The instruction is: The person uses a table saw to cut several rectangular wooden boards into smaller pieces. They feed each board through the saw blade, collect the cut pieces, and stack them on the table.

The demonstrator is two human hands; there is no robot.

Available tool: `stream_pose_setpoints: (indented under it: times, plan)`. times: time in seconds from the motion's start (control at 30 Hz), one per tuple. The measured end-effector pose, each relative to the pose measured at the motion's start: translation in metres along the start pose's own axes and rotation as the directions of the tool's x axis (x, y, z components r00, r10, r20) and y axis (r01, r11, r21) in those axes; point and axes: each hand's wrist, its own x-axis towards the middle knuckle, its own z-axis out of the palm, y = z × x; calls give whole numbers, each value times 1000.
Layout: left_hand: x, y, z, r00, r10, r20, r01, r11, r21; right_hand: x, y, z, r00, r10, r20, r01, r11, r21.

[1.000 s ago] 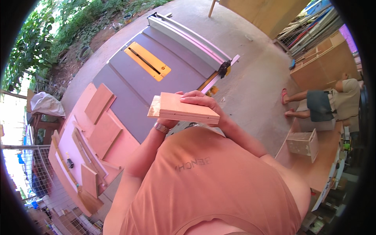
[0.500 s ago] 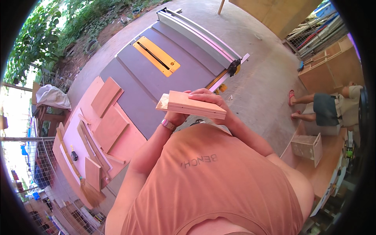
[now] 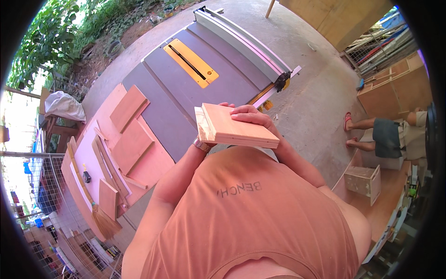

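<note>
I hold a small stack of pale plywood boards point(image 3: 241, 125) in front of my belly, the lower one sticking out at the left. My right hand point(image 3: 255, 118) lies over the back edge with fingers curled onto the top face. My left hand point(image 3: 206, 143) grips from underneath on the left, mostly hidden by the boards, a metal watch at its wrist. Beyond them stands a grey table saw point(image 3: 232, 65) with a yellow insert point(image 3: 191, 63) and a fence rail. Several plywood pieces point(image 3: 131, 156) lie on sheets at the left, beside a straw broom point(image 3: 104, 218).
A person point(image 3: 390, 137) in shorts and red slippers is at the right, among wooden cabinets point(image 3: 395, 88) and a small drawer box point(image 3: 364, 179). A wire fence point(image 3: 37, 181) and white sack point(image 3: 62, 107) are at the left, plants and soil at the back.
The boards have tilted so more of the top face shows, with both hands still on them. The surroundings have shifted rightward in my view.
</note>
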Motion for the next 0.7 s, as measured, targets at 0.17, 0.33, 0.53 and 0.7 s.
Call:
stream_pose_setpoints:
  times: [0.17,0.33,0.53,0.7]
  plan:
    - [-1,3,10,989,135,-51,-127,982,141,-11,6,-6,997,72,-33,-74,996,-51]
    - [1,8,13,954,295,-58,-214,801,559,-18,15,-13,995,77,-69,-74,997,32]
    - [-4,8,19,903,421,83,-283,438,853,-21,28,-19,996,14,-89,-6,995,97]
    - [-3,10,30,895,445,13,-283,546,789,-26,36,-18,987,59,-146,-27,977,211]
